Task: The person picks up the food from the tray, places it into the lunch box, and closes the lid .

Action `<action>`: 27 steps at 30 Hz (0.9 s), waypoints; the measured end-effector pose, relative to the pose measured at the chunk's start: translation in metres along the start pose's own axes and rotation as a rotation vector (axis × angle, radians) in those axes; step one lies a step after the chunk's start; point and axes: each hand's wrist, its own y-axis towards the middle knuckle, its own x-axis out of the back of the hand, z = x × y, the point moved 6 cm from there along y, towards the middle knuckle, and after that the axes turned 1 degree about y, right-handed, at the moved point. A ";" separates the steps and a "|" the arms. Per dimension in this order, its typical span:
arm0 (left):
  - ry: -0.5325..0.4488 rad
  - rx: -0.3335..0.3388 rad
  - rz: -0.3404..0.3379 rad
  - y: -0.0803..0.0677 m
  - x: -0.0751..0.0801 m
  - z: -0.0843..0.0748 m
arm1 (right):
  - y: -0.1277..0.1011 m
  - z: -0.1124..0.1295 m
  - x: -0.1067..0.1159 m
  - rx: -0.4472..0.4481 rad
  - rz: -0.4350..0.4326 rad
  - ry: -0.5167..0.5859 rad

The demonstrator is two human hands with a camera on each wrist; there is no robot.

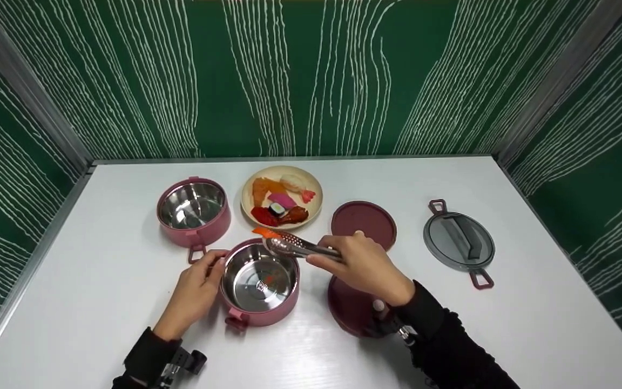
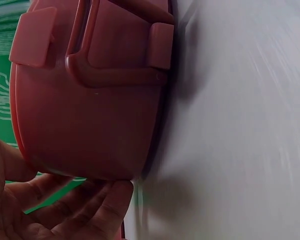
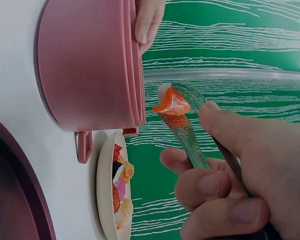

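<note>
In the head view my left hand [image 1: 195, 289] holds the left side of a pink steel-lined pot [image 1: 259, 319], thumb at its rim. In the left wrist view the fingertips [image 2: 117, 192] lie against the pot's outer wall [image 2: 90, 125]. My right hand [image 1: 362, 265] grips metal tongs [image 1: 311, 249] over the pot's far right rim. A piece of salmon sushi [image 3: 172, 102], orange with a white part, is pinched between the tong tips, above rim height. Behind the pot a cream plate [image 1: 316, 186] carries toy-like foods, among them a sushi roll [image 1: 277, 209] and a drumstick [image 1: 295, 215].
A second pink pot [image 1: 195, 237] stands at back left, its inside bare steel. Two round maroon lids [image 1: 365, 221] lie to the right, the nearer partly under my right forearm. Farther right rests a grey lid [image 1: 454, 259] with a handle. Green walls [image 1: 311, 81] close off the back and sides.
</note>
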 end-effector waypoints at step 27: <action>0.010 -0.016 0.001 0.002 0.000 -0.001 | 0.011 0.031 -0.010 0.126 0.060 -0.364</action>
